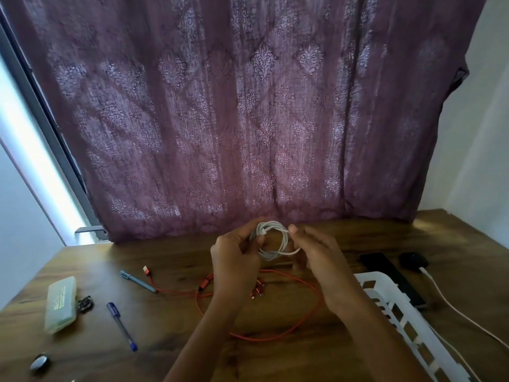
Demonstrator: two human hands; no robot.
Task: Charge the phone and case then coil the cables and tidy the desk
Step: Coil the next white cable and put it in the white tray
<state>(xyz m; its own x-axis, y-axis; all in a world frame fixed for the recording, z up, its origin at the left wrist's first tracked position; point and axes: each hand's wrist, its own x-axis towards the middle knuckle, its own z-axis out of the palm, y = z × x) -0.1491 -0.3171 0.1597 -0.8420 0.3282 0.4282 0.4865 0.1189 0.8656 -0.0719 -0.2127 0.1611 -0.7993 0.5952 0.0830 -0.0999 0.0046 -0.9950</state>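
Head view: left hand (237,252) and right hand (316,249) both pinch a coiled white round cable (275,239), held above the brown wooden desk (344,354). A loose orange cable (275,336) lies beneath; a black phone (391,277) lies at right.

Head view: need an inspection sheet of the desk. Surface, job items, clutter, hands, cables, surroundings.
Surface: wooden desk.
Job's things: black phone behind white basket; dark case beside it.
Clutter: green box, grey pen, blue pen, at left.
Hands: left hand and right hand both grip the coiled white cable above the desk.
Cables: red cable loose on desk; pale cable runs from the case.
Surroundings: purple curtain behind; window frame left.
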